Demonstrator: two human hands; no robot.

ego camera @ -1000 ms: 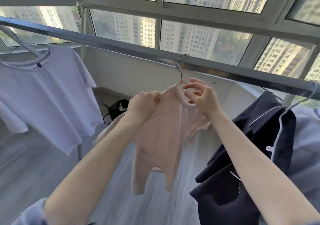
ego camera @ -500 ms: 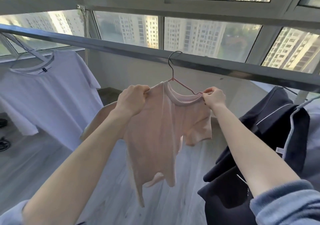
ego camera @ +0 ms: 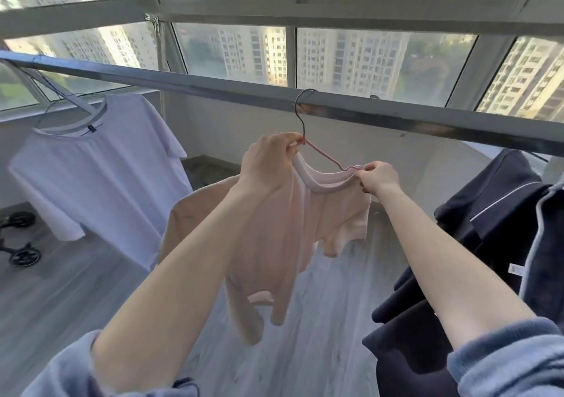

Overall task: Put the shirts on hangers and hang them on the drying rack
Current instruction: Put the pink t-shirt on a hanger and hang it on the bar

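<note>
- Pink shirt [ego camera: 283, 229] is on its wire hanger [ego camera: 320, 155], and from the head view the hook is already over the drying rack bar [ego camera: 213, 84], roughly mid-bar.
- My left hand [ego camera: 268, 164] is closed around the hanger neck just under the hook, with the collar bunched in the same grip.
- My right hand [ego camera: 380, 177] has its fingertips pressed together, pinching the far hanger arm and the shirt shoulder where they meet.
- That side looks unfinished to me: the hanger arm is bare between my hands and the neckline sags below it, so I'd say the shoulder isn't seated yet.
- Progress-wise, a white shirt [ego camera: 100, 164] hangs further left on the bar, well apart from the pink one, so that one's done.
- Dark garments [ego camera: 476, 244] hang on the right, near my right forearm. Can't tell if they count as shirts.
- Left to do, best guess: straighten the pink one on the hanger and let go. No other loose shirts in view, so can't say how many remain.
</note>
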